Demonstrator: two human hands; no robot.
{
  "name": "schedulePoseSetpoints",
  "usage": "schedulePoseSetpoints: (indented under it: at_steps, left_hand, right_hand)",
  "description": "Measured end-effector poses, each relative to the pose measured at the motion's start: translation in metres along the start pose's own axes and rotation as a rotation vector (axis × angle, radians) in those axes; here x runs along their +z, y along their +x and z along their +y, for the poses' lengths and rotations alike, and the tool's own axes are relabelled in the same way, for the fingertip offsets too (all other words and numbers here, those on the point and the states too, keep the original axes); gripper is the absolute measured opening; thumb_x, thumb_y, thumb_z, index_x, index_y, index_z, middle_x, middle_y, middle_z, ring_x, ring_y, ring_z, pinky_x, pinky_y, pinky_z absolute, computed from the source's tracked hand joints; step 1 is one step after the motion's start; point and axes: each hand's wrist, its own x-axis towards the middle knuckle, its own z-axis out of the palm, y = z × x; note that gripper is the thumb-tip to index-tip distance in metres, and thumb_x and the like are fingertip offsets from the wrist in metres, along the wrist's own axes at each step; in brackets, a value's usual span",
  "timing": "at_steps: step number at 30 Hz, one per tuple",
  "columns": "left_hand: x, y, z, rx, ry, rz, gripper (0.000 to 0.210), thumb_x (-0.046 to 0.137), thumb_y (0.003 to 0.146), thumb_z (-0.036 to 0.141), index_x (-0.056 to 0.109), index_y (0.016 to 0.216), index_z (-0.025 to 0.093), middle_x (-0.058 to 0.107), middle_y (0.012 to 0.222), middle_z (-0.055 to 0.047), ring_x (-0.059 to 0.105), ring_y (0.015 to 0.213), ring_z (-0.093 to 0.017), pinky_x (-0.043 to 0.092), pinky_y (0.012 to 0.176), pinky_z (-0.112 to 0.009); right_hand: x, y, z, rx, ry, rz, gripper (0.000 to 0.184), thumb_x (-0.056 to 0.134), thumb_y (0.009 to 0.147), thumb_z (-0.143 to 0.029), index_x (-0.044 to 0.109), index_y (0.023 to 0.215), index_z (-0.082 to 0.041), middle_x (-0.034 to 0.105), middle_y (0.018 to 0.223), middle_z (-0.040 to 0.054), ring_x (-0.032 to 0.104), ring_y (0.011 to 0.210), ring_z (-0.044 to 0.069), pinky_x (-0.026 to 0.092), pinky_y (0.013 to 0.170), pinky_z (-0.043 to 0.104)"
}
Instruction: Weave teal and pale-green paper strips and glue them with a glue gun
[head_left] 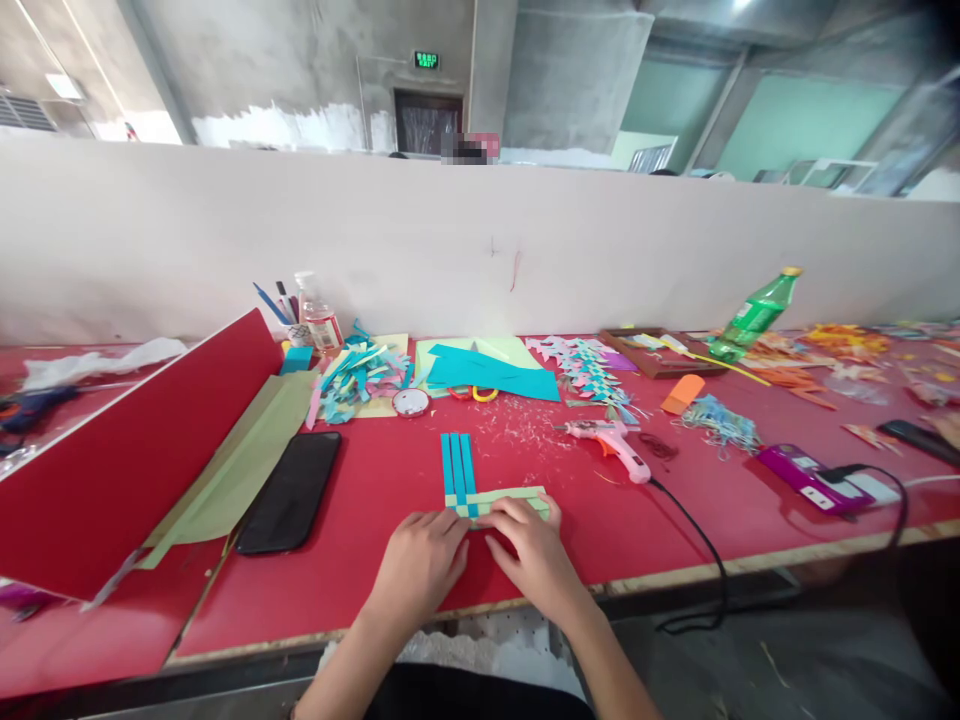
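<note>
I have both hands on one workpiece, a woven paper piece (462, 503), lying flat near the front edge of the table. Its blue strips (459, 465) extend straight away from me, side by side; its light green strips (517, 495) extend to the right, roughly square to the blue. The weave — the checkered crossing — sits at the left end of the green and the near end of the blue.

My left hand (424, 560) is nearer the crossing, its bent fingertips at the lower left corner. My right hand (529, 545) spans the green strips, fingers bent over them. Whether either hand pinches the paper or only presses it, I cannot tell.

The support surface is a smooth red tabletop (375, 490). A black phone (291, 495) lies to the left, a pink glue gun (615, 440) to the right with its nozzle pointing left, and a blue sheet (491, 375) beyond. A pale partition (337, 220) closes off the far side — concrete walls and a green exit sign (427, 60) show above it.
</note>
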Motion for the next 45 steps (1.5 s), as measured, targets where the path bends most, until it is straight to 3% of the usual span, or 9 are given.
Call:
schedulePoseSetpoints:
  at_steps: [4, 15, 23, 27, 30, 33, 38, 43, 45]
  left_hand:
    - [0.000, 0.005, 0.000, -0.108, -0.115, 0.001, 0.024, 0.043, 0.080, 0.018, 0.059, 0.096, 0.023, 0.064, 0.094, -0.002, 0.060, 0.082, -0.017, 0.045, 0.071, -0.026]
    - [-0.009, 0.011, 0.000, -0.226, -0.127, -0.063, 0.017, 0.051, 0.076, 0.030, 0.054, 0.091, 0.022, 0.067, 0.083, -0.001, 0.062, 0.076, -0.017, 0.040, 0.060, -0.021]
    - [-0.008, 0.020, 0.008, -0.302, 0.057, -0.078, 0.024, 0.032, 0.086, 0.026, 0.055, 0.082, 0.018, 0.064, 0.071, -0.006, 0.062, 0.064, -0.021, 0.038, 0.050, -0.024]
    - [-0.009, 0.021, 0.008, -0.338, 0.071, -0.084, 0.032, 0.029, 0.088, 0.029, 0.058, 0.079, 0.017, 0.063, 0.067, -0.007, 0.062, 0.062, -0.021, 0.038, 0.048, -0.024]
    - [-0.010, 0.019, 0.006, -0.353, 0.044, -0.089, 0.038, 0.026, 0.089, 0.033, 0.059, 0.079, 0.017, 0.063, 0.067, -0.008, 0.062, 0.063, -0.021, 0.039, 0.050, -0.024]
    - [-0.010, 0.017, 0.005, -0.375, 0.027, -0.109, 0.044, 0.024, 0.090, 0.035, 0.061, 0.077, 0.015, 0.062, 0.065, -0.009, 0.062, 0.063, -0.020, 0.039, 0.051, -0.023]
    - [-0.010, 0.018, 0.002, -0.373, -0.002, -0.126, 0.050, 0.022, 0.090, 0.036, 0.061, 0.070, 0.013, 0.061, 0.062, -0.009, 0.061, 0.061, -0.020, 0.038, 0.051, -0.023]
    - [-0.012, 0.018, -0.001, -0.388, -0.070, -0.137, 0.048, 0.024, 0.090, 0.036, 0.062, 0.071, 0.014, 0.064, 0.068, -0.010, 0.062, 0.065, -0.020, 0.038, 0.054, -0.023]
    - [-0.013, 0.018, -0.003, -0.395, -0.098, -0.145, 0.047, 0.024, 0.090, 0.036, 0.063, 0.074, 0.014, 0.064, 0.070, -0.010, 0.062, 0.068, -0.019, 0.039, 0.057, -0.022]
  right_hand:
    - [-0.002, -0.001, 0.004, 0.048, -0.007, 0.011, 0.037, 0.047, 0.079, -0.022, 0.046, 0.115, -0.029, 0.055, 0.107, 0.0052, 0.050, 0.101, 0.020, 0.024, 0.091, 0.041]
    - [-0.018, 0.020, 0.004, 0.012, -0.061, -0.030, 0.019, 0.048, 0.081, -0.015, 0.060, 0.088, -0.027, 0.063, 0.080, -0.0008, 0.054, 0.083, 0.017, 0.022, 0.078, 0.035]
    - [-0.021, 0.031, -0.018, -0.041, -0.036, 0.053, 0.015, 0.048, 0.082, -0.018, 0.059, 0.085, -0.028, 0.062, 0.077, -0.0034, 0.054, 0.080, 0.013, 0.016, 0.089, 0.039]
    - [-0.039, 0.024, 0.025, 0.184, -0.017, 0.155, 0.018, 0.043, 0.084, -0.028, 0.057, 0.096, -0.025, 0.063, 0.083, 0.0008, 0.056, 0.077, 0.015, 0.025, 0.087, 0.037]
    - [-0.052, 0.016, 0.080, 0.511, -0.276, 0.226, 0.029, 0.045, 0.082, -0.031, 0.054, 0.105, -0.016, 0.061, 0.092, 0.0097, 0.054, 0.086, 0.022, 0.036, 0.075, 0.034]
    - [-0.054, 0.013, 0.125, 0.790, -0.498, 0.146, 0.039, 0.047, 0.079, -0.035, 0.050, 0.110, -0.010, 0.054, 0.103, 0.0181, 0.049, 0.098, 0.030, 0.039, 0.070, 0.036]
    - [-0.050, 0.020, 0.147, 0.780, -0.458, 0.084, 0.027, 0.043, 0.081, -0.026, 0.055, 0.098, -0.009, 0.056, 0.099, 0.0179, 0.054, 0.092, 0.027, 0.041, 0.067, 0.032]
    - [-0.050, 0.012, 0.131, 0.818, -0.412, 0.150, 0.037, 0.030, 0.084, -0.025, 0.042, 0.115, -0.008, 0.059, 0.097, 0.0171, 0.059, 0.079, 0.024, 0.042, 0.062, 0.032]
    - [-0.045, -0.001, 0.116, 0.785, -0.345, 0.237, 0.041, 0.029, 0.084, -0.029, 0.038, 0.119, -0.009, 0.059, 0.101, 0.0174, 0.059, 0.084, 0.025, 0.043, 0.065, 0.032]
